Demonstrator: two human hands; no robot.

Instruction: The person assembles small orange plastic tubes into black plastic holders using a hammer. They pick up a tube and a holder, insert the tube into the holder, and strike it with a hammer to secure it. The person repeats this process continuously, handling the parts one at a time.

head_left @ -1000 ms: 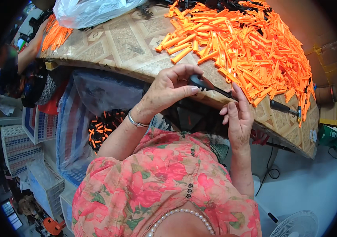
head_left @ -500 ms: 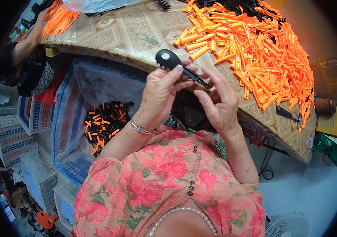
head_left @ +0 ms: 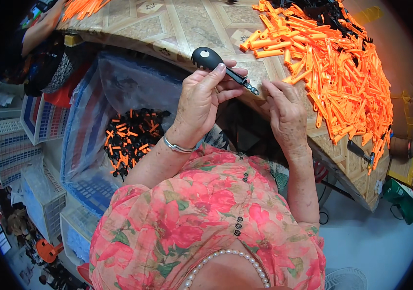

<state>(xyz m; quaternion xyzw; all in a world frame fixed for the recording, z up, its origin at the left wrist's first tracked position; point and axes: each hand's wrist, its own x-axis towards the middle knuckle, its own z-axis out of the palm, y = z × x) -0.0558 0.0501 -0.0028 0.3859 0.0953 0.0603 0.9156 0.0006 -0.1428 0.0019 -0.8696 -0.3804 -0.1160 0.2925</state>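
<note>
My left hand is closed around the narrow shank of a black pasta server. Its toothed, rounded head, with a pale oval mark on the back, points up and to the left. The small grey-black end of the shank sticks out past my fingers on the right. My right hand is a short way from that end, its fingers curled together. Whatever they hold, if anything, is hidden. Just beyond it, a heap of orange plastic handles covers the right of the table.
The patterned table curves in front of me. At left, a plastic-lined crate holds several black-and-orange pieces; white crates stand beyond. Another person's arm reaches in at far left. A black-handled tool lies at the table's right.
My right hand has drawn away from the shank's end to the right, and its fingers have curled in. My left hand still holds the pasta server, and the view has shifted slightly.
</note>
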